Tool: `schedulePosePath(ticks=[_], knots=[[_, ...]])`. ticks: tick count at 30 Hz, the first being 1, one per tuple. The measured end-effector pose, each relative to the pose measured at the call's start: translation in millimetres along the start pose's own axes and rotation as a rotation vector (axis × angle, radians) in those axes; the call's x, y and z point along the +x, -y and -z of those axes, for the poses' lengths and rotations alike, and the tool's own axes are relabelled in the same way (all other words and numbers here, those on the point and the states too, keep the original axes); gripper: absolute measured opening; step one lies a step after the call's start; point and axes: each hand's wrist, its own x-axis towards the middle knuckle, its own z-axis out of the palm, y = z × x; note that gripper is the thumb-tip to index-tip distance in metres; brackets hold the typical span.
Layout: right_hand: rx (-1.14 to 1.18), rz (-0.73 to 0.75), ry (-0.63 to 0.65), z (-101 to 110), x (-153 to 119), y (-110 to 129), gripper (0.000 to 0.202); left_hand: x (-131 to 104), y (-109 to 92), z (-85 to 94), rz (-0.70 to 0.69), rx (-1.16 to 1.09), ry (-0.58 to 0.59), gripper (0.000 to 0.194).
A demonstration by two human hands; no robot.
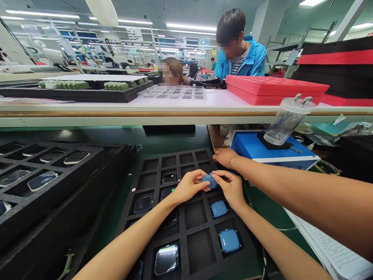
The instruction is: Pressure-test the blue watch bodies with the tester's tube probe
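Observation:
Both my hands meet over a black foam tray (201, 229) with square compartments. My left hand (190, 186) pinches a blue watch case (210, 181) from its left side. At the upper right of the same case, my right hand (231, 186) holds it with thumb and fingertips. Two more blue cases, one (219, 209) nearer and another (230, 240) lower, lie in the tray's right column. Dark-screened watches sit in compartments on the left, such as one (167, 259) near the bottom; two others show green dots. Several compartments hold nothing.
Another person's hand (225, 157) rests at the tray's upper right, its forearm crossing above mine. A blue box (271, 149) bears a clear cylinder (287, 120). Another watch tray (67, 182) stands left. A shelf edge (116, 120) runs across; papers (329, 241) lie right.

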Motion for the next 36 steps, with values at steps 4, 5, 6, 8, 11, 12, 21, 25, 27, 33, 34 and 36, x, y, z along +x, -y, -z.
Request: schedulePosePath(ticks=[4, 5, 6, 8, 11, 12, 21, 25, 27, 33, 34, 36], knots=[[0.007, -0.012, 0.000, 1.0, 0.2, -2.0, 0.007, 0.3, 1.5, 0.2, 0.006, -0.014, 0.004, 0.033], [0.007, -0.015, -0.002, 1.1, 0.0, -3.1, 0.008, 0.4, 1.7, 0.1, 0.006, -0.015, 0.005, 0.032], [0.006, -0.018, -0.004, 1.1, -0.1, -4.2, 0.008, 0.5, 1.8, -0.1, 0.006, -0.015, 0.005, 0.032], [0.005, -0.024, -0.006, 1.1, -0.3, -5.7, 0.009, 0.4, 1.6, -0.7, 0.004, -0.015, 0.007, 0.031], [0.001, -0.012, 0.005, 2.3, 1.8, -3.4, 0.011, -0.1, -0.1, -1.4, 0.000, -0.026, 0.006, 0.032], [0.000, -0.006, 0.009, 3.3, 3.4, -1.4, 0.012, -0.3, -0.7, -1.5, -0.002, -0.030, 0.004, 0.032], [-0.160, 0.202, 0.105, 4.1, 2.2, 6.4, 0.012, 0.1, 1.0, 1.6, 0.002, -0.063, -0.007, 0.032], [-0.376, 0.359, 0.115, 0.5, -9.6, 3.0, 0.017, 0.2, 0.8, 1.8, -0.010, -0.078, -0.027, 0.033], [-0.566, 0.477, 0.116, -0.6, -13.2, 2.9, 0.026, 0.0, -0.4, 1.6, -0.020, -0.081, -0.042, 0.032], [-0.858, 0.568, 0.092, -3.4, -16.9, 2.1, 0.028, -0.1, -0.3, -0.9, -0.033, -0.057, -0.069, 0.029], [-0.868, 0.572, 0.081, -3.6, -17.3, 1.4, 0.027, 0.1, 0.3, -1.7, -0.034, -0.053, -0.072, 0.028], [-0.869, 0.572, 0.059, -3.6, -18.0, -0.2, 0.027, 0.3, 1.1, -3.2, -0.038, -0.046, -0.077, 0.027]])
